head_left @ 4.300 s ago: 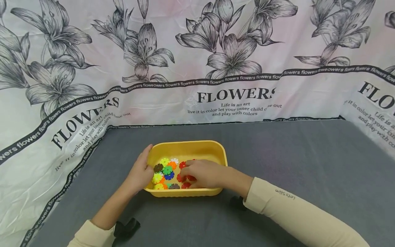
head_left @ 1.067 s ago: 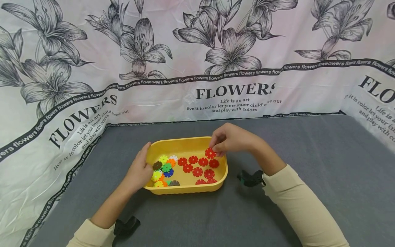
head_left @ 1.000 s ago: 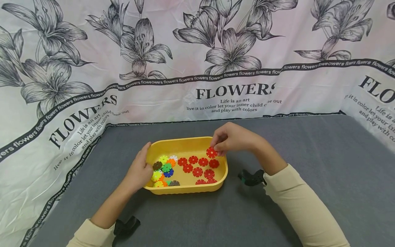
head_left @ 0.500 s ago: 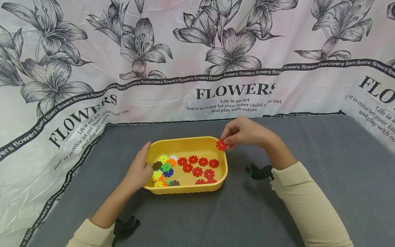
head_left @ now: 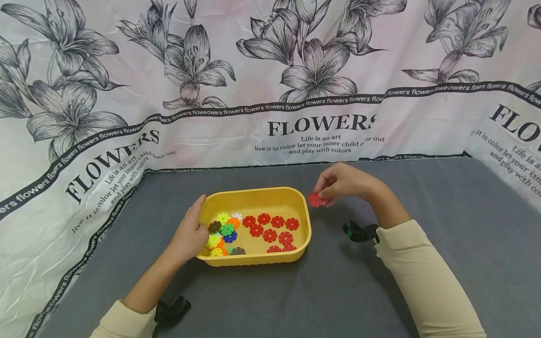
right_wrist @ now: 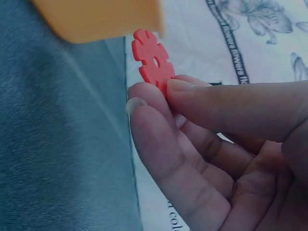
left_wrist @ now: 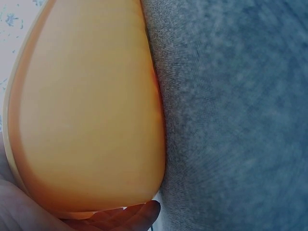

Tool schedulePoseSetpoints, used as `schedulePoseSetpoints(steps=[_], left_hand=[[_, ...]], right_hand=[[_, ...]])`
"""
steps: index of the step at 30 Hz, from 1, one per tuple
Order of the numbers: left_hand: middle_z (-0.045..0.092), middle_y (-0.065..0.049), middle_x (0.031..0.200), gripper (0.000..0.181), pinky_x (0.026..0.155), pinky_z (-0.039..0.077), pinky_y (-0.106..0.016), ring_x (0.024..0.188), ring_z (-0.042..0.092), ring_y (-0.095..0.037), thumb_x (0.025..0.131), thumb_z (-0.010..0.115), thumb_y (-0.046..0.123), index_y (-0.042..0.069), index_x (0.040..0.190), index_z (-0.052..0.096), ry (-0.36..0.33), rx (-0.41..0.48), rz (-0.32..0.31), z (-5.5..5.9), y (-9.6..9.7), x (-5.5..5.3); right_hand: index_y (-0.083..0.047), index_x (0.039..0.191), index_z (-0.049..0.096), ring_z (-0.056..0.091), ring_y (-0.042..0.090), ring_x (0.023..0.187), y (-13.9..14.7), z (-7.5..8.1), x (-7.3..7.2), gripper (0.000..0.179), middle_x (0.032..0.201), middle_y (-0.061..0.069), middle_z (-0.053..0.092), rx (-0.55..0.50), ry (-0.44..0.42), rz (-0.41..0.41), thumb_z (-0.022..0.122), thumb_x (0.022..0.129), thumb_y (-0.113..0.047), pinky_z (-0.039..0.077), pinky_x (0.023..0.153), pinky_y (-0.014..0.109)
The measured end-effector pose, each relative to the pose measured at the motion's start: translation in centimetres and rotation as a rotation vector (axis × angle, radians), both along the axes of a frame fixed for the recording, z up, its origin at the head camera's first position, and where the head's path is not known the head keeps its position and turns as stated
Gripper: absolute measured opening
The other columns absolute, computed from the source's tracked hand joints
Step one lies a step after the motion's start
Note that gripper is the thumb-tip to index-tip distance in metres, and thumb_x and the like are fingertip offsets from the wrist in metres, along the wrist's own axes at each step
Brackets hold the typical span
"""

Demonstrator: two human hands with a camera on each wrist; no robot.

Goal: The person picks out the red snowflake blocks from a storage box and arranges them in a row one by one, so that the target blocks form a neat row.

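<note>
In the head view a yellow plastic bin [head_left: 253, 260] rests on the grey cloth. My left hand [head_left: 190, 234] grips its left end, with the thumb at the rim; the left wrist view has fingertips [left_wrist: 144, 216] curled round the bin's end wall [left_wrist: 91, 115]. Just beyond the bin's right rim, my right hand [head_left: 346, 183] pinches a red snowflake disc [head_left: 315, 200] between thumb and forefinger. Close up in the right wrist view, the notched red disc [right_wrist: 153, 60] has a hole in its middle. Several more red discs [head_left: 270, 235] lie in the bin's right half.
Discs of mixed colours, including a green disc [head_left: 227, 229] and a blue disc [head_left: 230, 236], cluster in the bin's left part. A flower-printed curtain [head_left: 203, 141] hangs behind the grey cloth [head_left: 253, 305]. Black straps [head_left: 359, 232] sit by both wrists.
My right hand came up out of the bin with one red disc and has carried it right, past the rim. The left hand stays on the bin's left end.
</note>
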State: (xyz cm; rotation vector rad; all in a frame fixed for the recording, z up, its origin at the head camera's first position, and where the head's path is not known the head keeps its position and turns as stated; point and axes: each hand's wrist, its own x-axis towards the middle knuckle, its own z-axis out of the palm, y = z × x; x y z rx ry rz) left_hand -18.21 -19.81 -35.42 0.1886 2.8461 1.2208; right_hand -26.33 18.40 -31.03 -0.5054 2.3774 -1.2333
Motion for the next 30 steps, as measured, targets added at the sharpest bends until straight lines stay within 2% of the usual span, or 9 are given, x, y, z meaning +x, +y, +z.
schedulePoseSetpoints(steps=[4, 11, 30], left_hand=[[0.024, -0.03, 0.155, 0.075, 0.111, 0.026, -0.059, 0.136, 0.035, -0.045, 0.087, 0.035, -0.011, -0.003, 0.158, 0.013, -0.001, 0.0, 0.001, 0.1, 0.1, 0.1], [0.021, -0.032, 0.156, 0.074, 0.112, 0.025, -0.06, 0.138, 0.031, -0.045, 0.086, 0.032, -0.01, -0.006, 0.157, 0.012, 0.014, 0.007, -0.027, -0.1, 0.0, 0.0], [0.021, -0.031, 0.156, 0.074, 0.112, 0.025, -0.06, 0.137, 0.032, -0.046, 0.087, 0.032, -0.009, -0.005, 0.158, 0.012, 0.007, 0.005, -0.02, 0.0, -0.1, 0.0]], right_hand=[[0.005, 0.095, 0.071, 0.069, 0.024, 0.073, 0.1, -0.9, -0.5, 0.008, 0.083, 0.011, 0.07, 0.042, -0.031, 0.003, 0.065, 0.091, 0.002, 0.059, 0.074, 0.04], [0.005, 0.094, 0.071, 0.068, 0.023, 0.072, 0.1, -2.1, -0.8, 0.008, 0.083, 0.011, 0.069, 0.077, -0.079, -0.011, 0.065, 0.09, 0.003, 0.059, 0.072, 0.039], [0.004, 0.094, 0.07, 0.068, 0.021, 0.071, -0.1, -3.2, -1.3, 0.006, 0.082, 0.012, 0.066, 0.157, -0.143, -0.013, 0.065, 0.09, 0.002, 0.059, 0.07, 0.036]])
